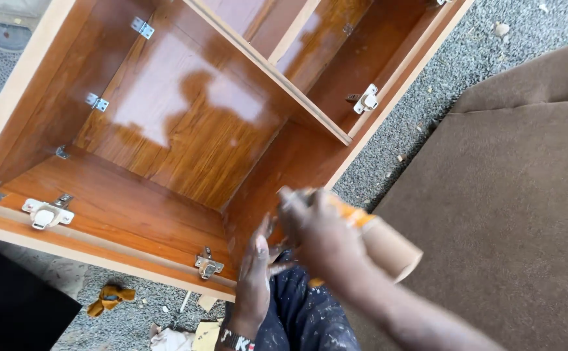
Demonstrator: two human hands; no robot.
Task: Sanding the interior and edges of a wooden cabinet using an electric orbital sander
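My right hand (319, 237) grips a roll of tan edge-banding tape (391, 247) with an orange-brown strip on it, held over my lap beside a wooden cabinet's right wall. My left hand (258, 273) is just left of it, fingers spread, touching the cabinet's inner corner and the loose end near the roll. The hands are blurred by motion. The glossy brown cabinet (186, 117) lies open toward me, with a shelf divider (277, 71) across its upper part.
Metal hinge plates sit on the cabinet's front edges, one at the left (46, 212), one near my left hand (208, 265), one on the right wall (365, 99). A brown cushion (511, 208) fills the right. Scraps and a yellow rag (108, 298) lie on the grey floor.
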